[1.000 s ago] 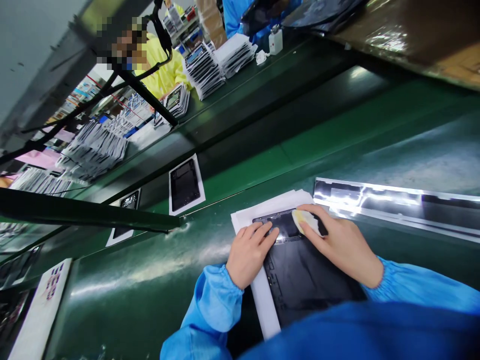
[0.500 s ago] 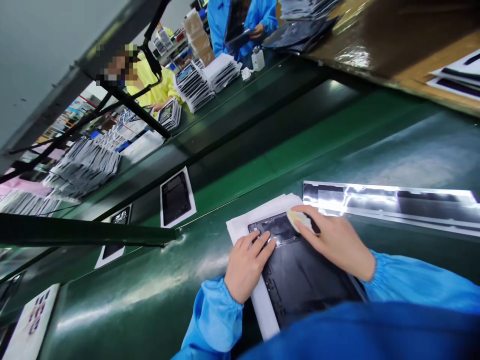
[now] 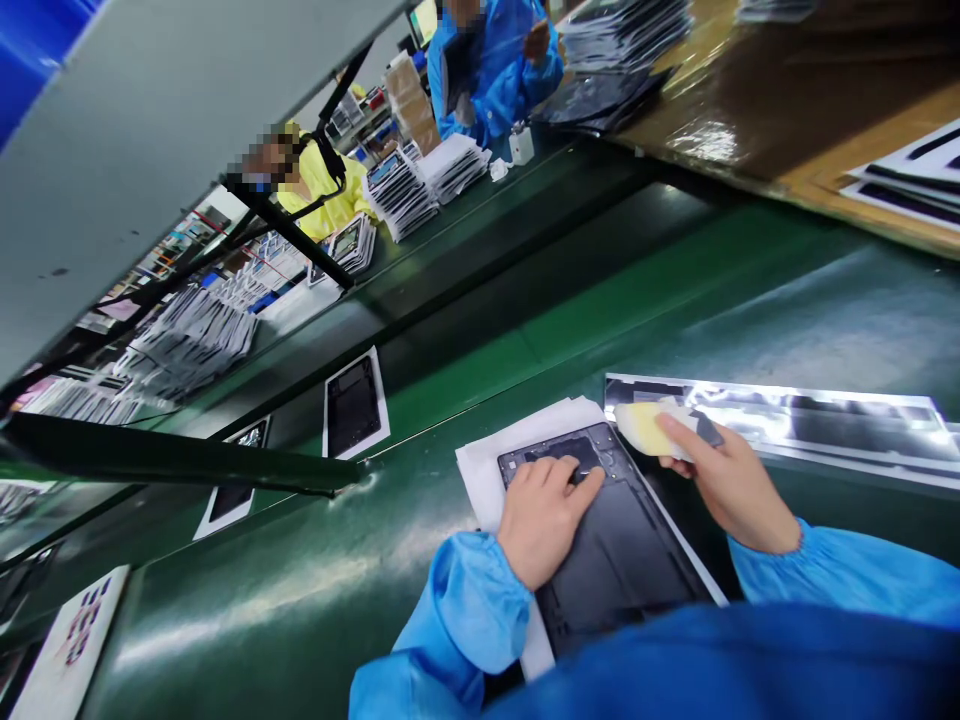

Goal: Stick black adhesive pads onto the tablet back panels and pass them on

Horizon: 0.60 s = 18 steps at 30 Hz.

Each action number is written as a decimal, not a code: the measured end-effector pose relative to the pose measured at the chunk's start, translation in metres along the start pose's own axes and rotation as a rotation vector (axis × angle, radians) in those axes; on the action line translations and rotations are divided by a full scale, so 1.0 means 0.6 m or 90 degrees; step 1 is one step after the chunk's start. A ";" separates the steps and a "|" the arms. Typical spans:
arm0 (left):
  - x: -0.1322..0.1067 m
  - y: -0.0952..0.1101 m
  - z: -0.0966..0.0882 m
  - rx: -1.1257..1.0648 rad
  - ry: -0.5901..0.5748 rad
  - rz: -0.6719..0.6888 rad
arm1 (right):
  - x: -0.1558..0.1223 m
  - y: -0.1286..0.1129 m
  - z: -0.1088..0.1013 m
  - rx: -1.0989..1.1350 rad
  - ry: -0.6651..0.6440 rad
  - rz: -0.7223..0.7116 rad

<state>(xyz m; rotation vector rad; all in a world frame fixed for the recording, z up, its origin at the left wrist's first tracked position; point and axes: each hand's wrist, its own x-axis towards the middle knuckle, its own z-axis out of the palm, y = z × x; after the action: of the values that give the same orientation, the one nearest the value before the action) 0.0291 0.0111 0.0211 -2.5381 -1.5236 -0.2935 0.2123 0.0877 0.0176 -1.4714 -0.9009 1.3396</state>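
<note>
My left hand [image 3: 541, 515] lies on the upper part of a black tablet-like housing [image 3: 611, 560], with its fingers bent over the recessed strip and the thumb held apart. I see nothing gripped in it, though the undersides of the fingers are hidden. In my right hand [image 3: 739, 485] is a yellow-and-white pad [image 3: 646, 428] with a grey end, pinched between thumb and fingers just off the housing's top right corner. White sheets [image 3: 480, 475] lie under the housing. My sleeve and blue clothing cover its lower end.
Behind the pad lies a long strip of shiny film sheets [image 3: 810, 425]. A green conveyor belt [image 3: 577, 335] runs past, carrying dark panels [image 3: 355, 405] on white sheets. A dark metal bar [image 3: 180, 455] juts in from the left. Two people sit across by stacks of panels [image 3: 401, 195].
My right hand has lifted the pad off the housing and moved right. My left hand has slid right along the housing's top. The clear film over the recessed strip no longer shows there.
</note>
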 end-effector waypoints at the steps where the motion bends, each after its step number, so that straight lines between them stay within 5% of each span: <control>1: 0.010 0.002 0.002 -0.013 0.005 0.010 | 0.002 0.003 0.002 0.014 -0.004 0.007; 8: 0.059 -0.048 0.014 -0.026 -0.071 -0.175 | -0.002 0.002 0.005 0.110 -0.113 0.077; 11: 0.064 -0.068 0.019 -0.058 -0.115 -0.165 | -0.004 0.001 0.003 0.114 -0.156 0.092; 18: 0.065 -0.099 0.015 -0.172 -0.079 -0.146 | -0.006 -0.007 -0.001 0.102 -0.194 0.086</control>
<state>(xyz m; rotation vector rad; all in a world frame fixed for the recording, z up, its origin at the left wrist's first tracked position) -0.0046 0.0739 0.0248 -2.6219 -1.9496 -0.4019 0.2127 0.0856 0.0225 -1.2432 -0.8723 1.7279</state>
